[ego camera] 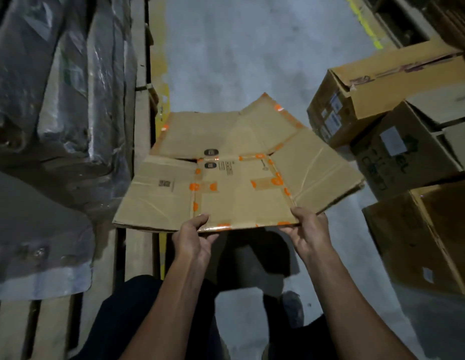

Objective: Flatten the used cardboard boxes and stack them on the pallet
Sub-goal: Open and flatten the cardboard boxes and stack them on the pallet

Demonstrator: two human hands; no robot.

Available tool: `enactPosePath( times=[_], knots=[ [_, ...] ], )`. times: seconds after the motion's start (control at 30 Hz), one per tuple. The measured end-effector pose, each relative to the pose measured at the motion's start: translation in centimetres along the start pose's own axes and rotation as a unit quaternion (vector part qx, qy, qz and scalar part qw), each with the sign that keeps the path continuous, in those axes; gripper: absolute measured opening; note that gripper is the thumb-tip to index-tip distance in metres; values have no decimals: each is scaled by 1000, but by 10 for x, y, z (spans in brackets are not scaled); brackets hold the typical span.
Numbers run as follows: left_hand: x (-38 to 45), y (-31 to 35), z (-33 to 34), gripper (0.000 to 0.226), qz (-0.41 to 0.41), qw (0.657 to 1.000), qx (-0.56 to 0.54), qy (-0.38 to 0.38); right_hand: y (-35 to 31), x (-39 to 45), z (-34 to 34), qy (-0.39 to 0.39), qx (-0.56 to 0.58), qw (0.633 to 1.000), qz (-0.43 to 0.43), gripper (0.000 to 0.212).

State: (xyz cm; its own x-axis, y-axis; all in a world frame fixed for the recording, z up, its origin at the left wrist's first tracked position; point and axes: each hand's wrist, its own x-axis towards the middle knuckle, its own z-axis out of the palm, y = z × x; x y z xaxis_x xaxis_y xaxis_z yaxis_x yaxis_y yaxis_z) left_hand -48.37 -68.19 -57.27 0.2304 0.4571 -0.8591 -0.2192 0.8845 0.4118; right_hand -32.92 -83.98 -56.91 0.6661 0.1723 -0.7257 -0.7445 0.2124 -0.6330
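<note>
A flattened brown cardboard box [241,193] with orange-dotted tape is held level in front of me, its flaps spread out. My left hand [193,236] grips its near edge left of centre, thumb on top. At the near right corner my right hand [308,229] grips the same edge. A second flattened piece [200,133] shows beyond and partly under it; whether it is a separate box I cannot tell. The wooden pallet [140,242] lies to the left, and the box's left flap hangs over its edge.
Plastic-wrapped goods [57,100] fill the pallet on the left. Several unflattened cardboard boxes [397,141] are stacked at the right. Grey concrete floor [239,48] with a yellow line [161,74] runs ahead. My dark-trousered legs and shoes are below.
</note>
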Motion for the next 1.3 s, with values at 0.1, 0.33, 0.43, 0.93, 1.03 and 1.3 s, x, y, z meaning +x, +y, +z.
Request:
enactPosePath(
  times=[0.1, 0.33, 0.43, 0.93, 1.03, 1.3],
  knots=[
    [-27, 19, 11, 43, -7, 1000, 11, 10, -24, -29, 10, 14, 13, 999, 26, 39],
    [-146, 69, 55, 45, -10, 999, 4, 35, -115, -133, 41, 28, 12, 997, 70, 40],
    [-203, 86, 74, 43, -9, 999, -8, 35, -157, -176, 52, 21, 16, 997, 76, 45],
    [-363, 161, 207, 41, 105, 993, -47, -39, -342, -270, 120, -96, 45, 994, 4, 42],
    [-383, 180, 219, 39, 127, 986, -75, -74, -358, -282, 136, -140, 60, 988, 1, 31],
    [-414, 251, 216, 48, 194, 963, -140, -123, -360, -308, 213, -219, 104, 970, 14, 35]
  ],
)
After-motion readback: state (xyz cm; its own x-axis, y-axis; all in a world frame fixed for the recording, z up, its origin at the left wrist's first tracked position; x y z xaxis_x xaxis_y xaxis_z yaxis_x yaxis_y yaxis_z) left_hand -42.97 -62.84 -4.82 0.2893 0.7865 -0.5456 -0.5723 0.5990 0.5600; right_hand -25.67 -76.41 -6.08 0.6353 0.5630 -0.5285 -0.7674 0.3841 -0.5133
